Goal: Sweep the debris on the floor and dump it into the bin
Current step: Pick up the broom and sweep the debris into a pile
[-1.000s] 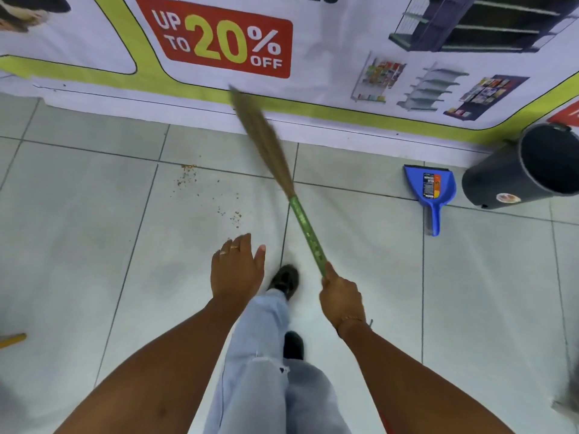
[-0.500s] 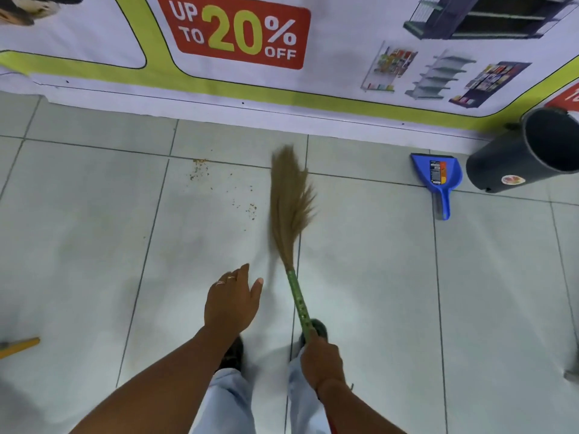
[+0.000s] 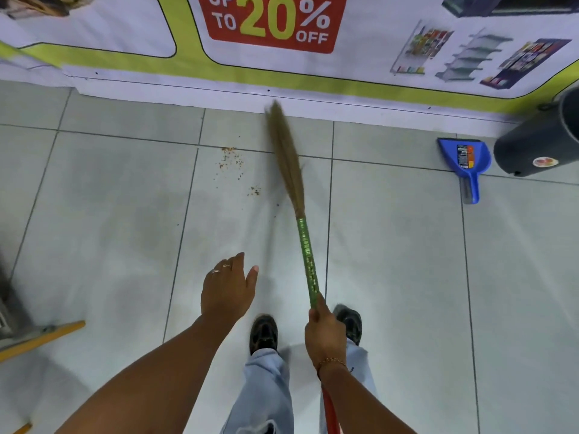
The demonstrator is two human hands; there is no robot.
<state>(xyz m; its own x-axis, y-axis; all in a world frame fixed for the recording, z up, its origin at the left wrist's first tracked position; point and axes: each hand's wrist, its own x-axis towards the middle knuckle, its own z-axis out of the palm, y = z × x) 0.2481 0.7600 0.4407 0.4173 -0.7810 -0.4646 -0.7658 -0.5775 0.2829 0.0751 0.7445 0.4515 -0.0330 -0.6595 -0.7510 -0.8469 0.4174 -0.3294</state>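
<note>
My right hand (image 3: 324,332) grips the green-wrapped handle of a grass broom (image 3: 289,170). Its brown bristles point away from me toward the wall and look blurred. Small brown debris (image 3: 232,159) is scattered on the grey floor tiles just left of the bristles. My left hand (image 3: 227,288) hangs free over the floor with its fingers apart, holding nothing. A blue dustpan (image 3: 466,159) lies on the floor at the right. Beside it, a black bin (image 3: 539,142) lies tilted at the right edge, partly cut off.
A printed banner (image 3: 282,42) covers the wall base ahead. A yellow stick (image 3: 40,339) and a grey object (image 3: 9,311) lie at the left edge. My shoes (image 3: 264,333) stand below my hands.
The broom has swung: first raised toward the wall, then down on the floor near the debris, now stretched forward again, right of the debris. I have stepped closer to the wall.
</note>
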